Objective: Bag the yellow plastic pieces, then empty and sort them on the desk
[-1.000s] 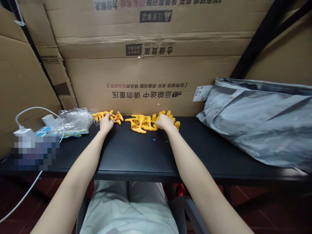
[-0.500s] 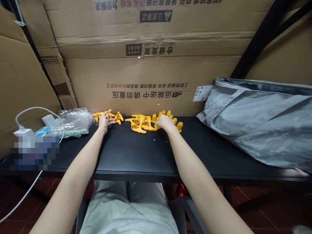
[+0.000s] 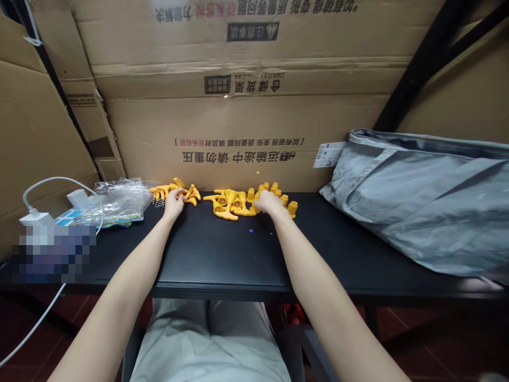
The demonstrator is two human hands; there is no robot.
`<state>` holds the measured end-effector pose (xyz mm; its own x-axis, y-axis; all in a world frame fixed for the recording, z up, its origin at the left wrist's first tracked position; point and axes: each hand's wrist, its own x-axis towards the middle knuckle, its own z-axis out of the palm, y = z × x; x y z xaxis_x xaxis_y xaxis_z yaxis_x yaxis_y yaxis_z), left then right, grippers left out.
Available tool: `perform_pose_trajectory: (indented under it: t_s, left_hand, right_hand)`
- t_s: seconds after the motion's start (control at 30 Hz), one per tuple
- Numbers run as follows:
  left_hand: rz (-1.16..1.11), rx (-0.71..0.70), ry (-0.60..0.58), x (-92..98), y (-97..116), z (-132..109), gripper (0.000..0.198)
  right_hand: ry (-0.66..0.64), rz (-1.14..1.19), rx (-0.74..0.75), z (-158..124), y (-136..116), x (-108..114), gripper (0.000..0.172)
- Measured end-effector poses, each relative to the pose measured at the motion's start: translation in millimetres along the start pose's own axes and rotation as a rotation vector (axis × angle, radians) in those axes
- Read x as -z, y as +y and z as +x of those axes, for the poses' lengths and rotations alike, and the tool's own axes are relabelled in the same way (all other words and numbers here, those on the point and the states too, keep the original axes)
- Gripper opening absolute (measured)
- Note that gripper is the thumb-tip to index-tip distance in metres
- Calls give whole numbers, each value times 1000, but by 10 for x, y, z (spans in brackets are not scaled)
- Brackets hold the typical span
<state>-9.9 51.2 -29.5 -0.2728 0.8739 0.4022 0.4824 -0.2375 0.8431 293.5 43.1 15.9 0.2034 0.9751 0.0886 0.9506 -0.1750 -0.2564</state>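
At the left pile of yellow T-shaped corkscrew handles, some with metal spirals showing, my left hand has its fingers closed on one handle. My right hand reaches into a cluster of small yellow cone-shaped cups. Its fingers are pinched together at a cup, mostly hidden by the hand. Between the hands lies a group of yellow corkscrews with cups around their shafts, some with the open end facing me.
Clear plastic packaging and a white charger with a cable lie at the left of the black table. A grey bag takes up the right side. Cardboard stands along the back. A small blue dot is on the tabletop.
My left hand has shifted slightly right, and its fingers, spread over the handles before, have closed on one. My right hand stays at the cups. The view has tilted very slightly.
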Motion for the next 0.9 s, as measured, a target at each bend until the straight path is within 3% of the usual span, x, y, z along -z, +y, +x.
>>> perform_pose_trajectory:
  t_s: [0.13, 0.37, 0.5, 0.67, 0.9]
  left_hand:
    - [296, -143, 18, 19, -41, 41, 36]
    - [550, -4, -72, -26, -84, 20, 56]
    - [587, -14, -88, -44, -129, 29, 60]
    - [624, -137, -32, -44, -174, 28, 50]
    - [664, -228, -64, -9, -120, 10, 32]
  right_hand:
    - [41, 2, 26, -19, 8, -2, 47]
    - [106, -46, 39, -154, -108, 83, 39]
    - [150, -21, 309, -284, -288, 42, 37]
    - [122, -51, 679, -456, -518, -188, 36]
    - [187, -126, 702, -536, -648, -437, 46]
